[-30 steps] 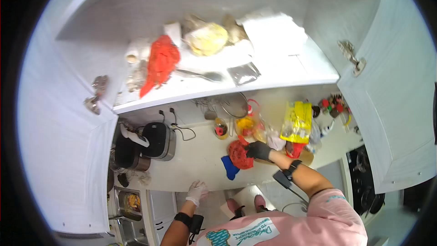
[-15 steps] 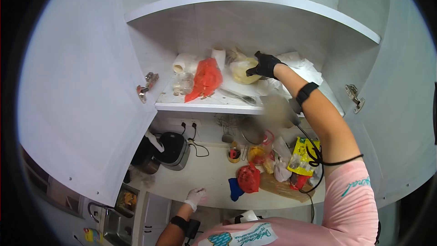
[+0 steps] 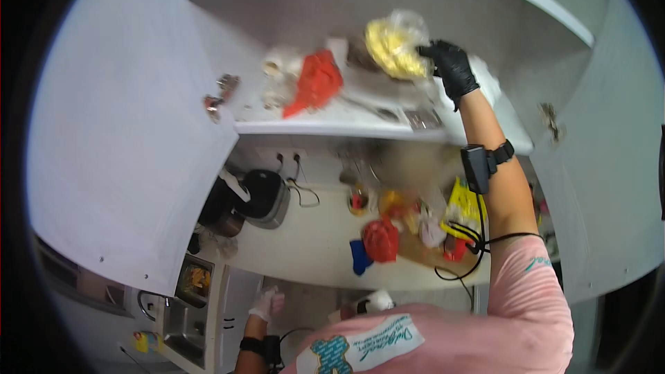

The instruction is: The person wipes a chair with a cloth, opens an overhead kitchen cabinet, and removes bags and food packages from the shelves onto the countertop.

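My right hand (image 3: 451,68), in a black glove, grips the side of a clear plastic bag with yellow contents (image 3: 397,48). It holds the bag up above the cabinet shelf (image 3: 277,127). Left of the bag, a crumpled red plastic bag (image 3: 317,82) lies on the shelf beside white rolls (image 3: 282,61). White paper or plastic (image 3: 485,82) sits behind my right hand, and a blurred utensil (image 3: 377,109) lies near the shelf's front. My left hand (image 3: 267,303), in a pale glove, hangs low by the counter's front edge, its fingers loosely out with nothing visible in them.
Two cabinet doors stand swung out, the left door (image 3: 125,131) and the right door (image 3: 603,138). On the counter (image 3: 312,256) below are a black cooker (image 3: 265,197), a red bag (image 3: 380,240), a blue cloth (image 3: 360,257) and a yellow packet (image 3: 465,208). A sink (image 3: 185,329) is at lower left.
My right hand has lifted the bag with yellow contents up off the shelf. My left hand has dropped slightly down and left in view. The camera view has tilted, shifting the shelf upward.
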A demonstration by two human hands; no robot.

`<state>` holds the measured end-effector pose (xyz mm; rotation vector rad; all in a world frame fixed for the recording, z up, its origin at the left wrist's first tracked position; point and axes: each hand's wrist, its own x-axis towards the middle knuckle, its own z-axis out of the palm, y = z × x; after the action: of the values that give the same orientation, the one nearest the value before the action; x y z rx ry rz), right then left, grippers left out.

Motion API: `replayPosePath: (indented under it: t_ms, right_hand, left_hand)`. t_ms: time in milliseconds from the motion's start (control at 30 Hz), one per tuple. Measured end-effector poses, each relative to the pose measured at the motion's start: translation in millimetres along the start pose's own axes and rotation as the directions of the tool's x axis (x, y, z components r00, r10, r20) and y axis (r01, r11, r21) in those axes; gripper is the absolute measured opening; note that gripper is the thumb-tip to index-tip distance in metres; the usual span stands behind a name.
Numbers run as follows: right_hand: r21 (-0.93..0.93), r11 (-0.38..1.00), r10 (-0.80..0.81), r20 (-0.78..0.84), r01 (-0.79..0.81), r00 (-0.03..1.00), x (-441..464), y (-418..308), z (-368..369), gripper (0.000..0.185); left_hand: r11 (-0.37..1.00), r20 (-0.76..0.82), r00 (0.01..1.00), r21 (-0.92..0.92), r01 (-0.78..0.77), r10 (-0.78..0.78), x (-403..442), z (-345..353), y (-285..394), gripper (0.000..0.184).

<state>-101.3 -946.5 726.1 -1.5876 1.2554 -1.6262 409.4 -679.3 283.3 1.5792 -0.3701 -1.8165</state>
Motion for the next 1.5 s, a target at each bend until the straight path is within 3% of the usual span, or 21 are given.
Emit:
replayPosePath:
  t_ms: [67, 100, 133, 200, 233, 267, 300, 367, 433, 500, 567, 633, 733, 767, 833, 867, 967, 1067, 1133, 1333, 1500]
  right_hand:
    - [0.086, 0.996, -0.027, 0.141, 0.015, 0.990, -65.2, -19.3, -22.7, 0.026]
    - [0.186, 0.975, 0.087, 0.189, -0.123, 0.978, -93.0, -16.7, -34.2, 0.032]
    - [-0.090, 0.955, -0.248, 0.284, 0.283, 0.926, -118.9, 2.7, -48.6, 0.031]
    - [-0.371, 0.753, -0.306, 0.533, 0.543, 0.789, -190.7, 86.8, -84.9, 0.028]
    - [-0.238, 0.966, 0.048, 0.541, 0.099, 0.840, -222.9, 79.8, -80.2, 0.025]
    - [-0.110, 0.913, 0.395, 0.480, -0.393, 0.783, -255.5, 72.7, -75.6, 0.028]
    - [-0.189, 0.955, 0.295, 0.623, -0.226, 0.725, -289.3, 100.3, -86.9, 0.033]
    - [-0.655, 0.755, 0.531, 0.568, -0.046, 0.629, -361.2, 176.0, -94.6, 0.037]
    - [-0.784, 0.612, 0.622, 0.395, -0.105, 0.676, -429.3, 224.1, -118.5, 0.037]
    - [-0.857, 0.370, 0.793, 0.089, -0.359, 0.603, -470.1, 257.4, -154.0, 0.040]
    - [-0.686, 0.359, 0.748, -0.195, -0.633, 0.635, -507.5, 275.4, -194.4, 0.042]
    - [-0.742, 0.197, 0.715, -0.338, -0.641, 0.611, -518.7, 271.4, -222.5, 0.042]
    - [-0.436, 0.029, 0.693, -0.640, -0.900, 0.332, -552.0, 351.4, -274.0, 0.045]
    - [-0.447, -0.028, 0.670, -0.672, -0.894, 0.315, -553.6, 354.7, -286.1, 0.045]
    - [-0.317, -0.051, 0.688, -0.699, -0.947, 0.197, -542.9, 331.8, -291.7, 0.046]
    - [-0.512, -0.048, 0.653, -0.665, -0.858, 0.361, -553.6, 366.6, -302.5, 0.045]
    - [-0.571, 0.053, 0.687, -0.575, -0.819, 0.445, -531.8, 354.5, -299.2, 0.040]
    - [-0.403, 0.187, 0.776, -0.499, -0.896, 0.387, -522.4, 381.5, -295.1, 0.037]
    - [-0.112, 0.297, 0.818, -0.483, -0.948, 0.313, -508.0, 384.0, -282.7, 0.032]
    - [-0.226, 0.168, 0.846, -0.466, -0.959, 0.258, -496.3, 413.6, -269.0, 0.040]
    - [-0.421, 0.150, 0.819, -0.454, -0.895, 0.351, -494.9, 390.2, -264.9, 0.043]
  left_hand:
    - [0.996, 0.052, 0.995, -0.034, -0.081, 0.083, -13.8, 34.1, 21.5, 0.017]
    - [0.996, 0.114, 0.991, -0.067, -0.065, 0.073, -6.4, 39.8, 22.1, 0.018]
    - [1.000, 0.131, 0.991, 0.002, 0.002, -0.003, -9.2, 52.1, 29.9, 0.018]
    - [0.995, 0.133, 0.988, 0.046, -0.086, 0.079, -20.0, 84.4, 40.3, 0.019]
    - [0.994, 0.171, 0.985, 0.099, -0.042, 0.025, -18.5, 96.8, 39.2, 0.019]
    - [0.988, 0.078, 0.997, 0.151, -0.029, 0.017, -17.7, 103.7, 37.7, 0.021]
    - [0.980, -0.019, 0.999, 0.199, -0.023, 0.027, -13.2, 106.8, 35.8, 0.022]
    - [0.959, -0.004, 0.999, 0.280, 0.047, -0.048, 21.2, 85.9, 22.8, 0.028]
    - [0.949, 0.161, 0.970, 0.288, 0.132, -0.184, 44.9, 72.3, 16.2, 0.032]
    - [0.924, 0.078, 0.986, 0.367, 0.107, -0.145, 38.8, 93.7, 14.0, 0.031]
    - [0.899, -0.009, 0.996, 0.429, 0.085, -0.090, 29.2, 114.6, 14.4, 0.031]
    - [0.870, 0.006, 0.998, 0.491, 0.052, -0.063, 23.8, 127.1, 13.2, 0.030]
    - [0.853, 0.014, 0.998, 0.521, 0.040, -0.056, 21.4, 135.2, 7.9, 0.031]
    - [0.859, -0.002, 0.999, 0.510, 0.039, -0.044, 14.5, 140.2, 6.9, 0.031]
    - [0.857, 0.010, 0.999, 0.515, 0.024, -0.033, -5.7, 150.7, 8.2, 0.031]
    - [0.881, 0.012, 0.998, 0.470, 0.044, -0.057, -4.0, 141.9, 5.0, 0.031]
    - [0.891, -0.007, 0.999, 0.452, 0.048, -0.051, -5.1, 118.3, -2.6, 0.031]
    - [0.905, -0.069, 0.998, 0.424, 0.030, -0.001, -22.3, 111.2, -13.0, 0.033]
    - [0.918, -0.122, 0.992, 0.392, 0.060, -0.013, -30.5, 106.7, -15.5, 0.032]
    - [0.930, -0.168, 0.983, 0.346, 0.127, -0.072, -40.0, 82.8, -42.8, 0.031]
    - [0.944, -0.160, 0.983, 0.301, 0.134, -0.089, -47.9, 69.8, -54.4, 0.033]
